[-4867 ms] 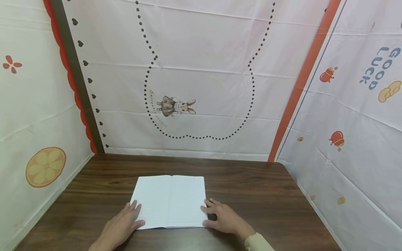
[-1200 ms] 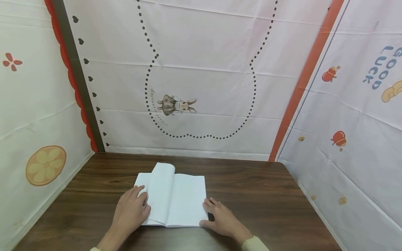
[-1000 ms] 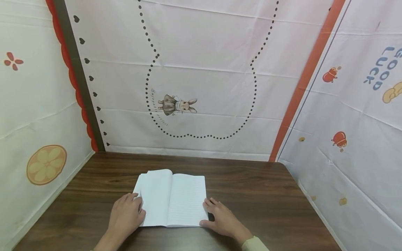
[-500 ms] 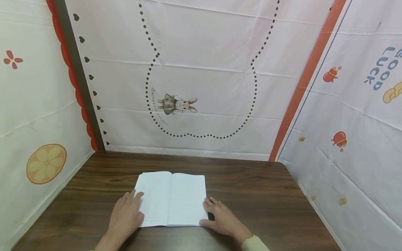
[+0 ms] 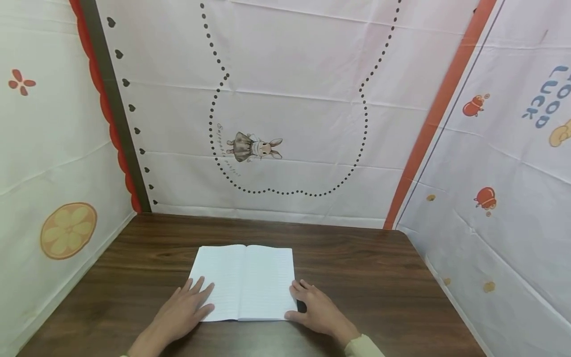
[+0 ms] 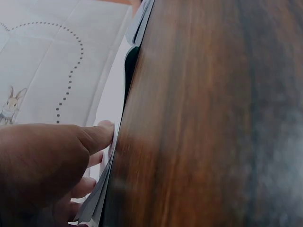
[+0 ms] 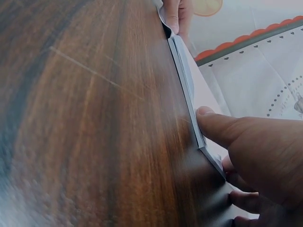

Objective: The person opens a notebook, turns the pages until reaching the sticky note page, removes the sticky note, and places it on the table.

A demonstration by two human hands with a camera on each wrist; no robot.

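Note:
An open notebook (image 5: pixel 267 282) with blank lined pages lies flat on the brown wooden table (image 5: pixel 357 267). My left hand (image 5: pixel 180 310) rests on the lower left page, its fingers spread and fairly straight. In the left wrist view, the thumb (image 6: pixel 102 135) lies along the near edge of the pages, which fan slightly apart. My right hand (image 5: pixel 318 310) rests at the right edge. Its thumb touches the lower right corner of the page and its fingertips touch the side edge. The right wrist view shows that thumb (image 7: pixel 213 120) on top of the stacked pages (image 7: pixel 187 90).
A white printed cloth (image 5: pixel 308 129) hangs behind the table, with a rabbit drawing (image 5: pixel 254 147) on it. More cloth walls (image 5: pixel 504 223) stand close along the left and right sides. Table surface shows around the notebook.
About a second ago my left hand was laying a turned leaf over to the left. Now that leaf lies flat, and the left fingers have spread over the page. The right hand has barely moved.

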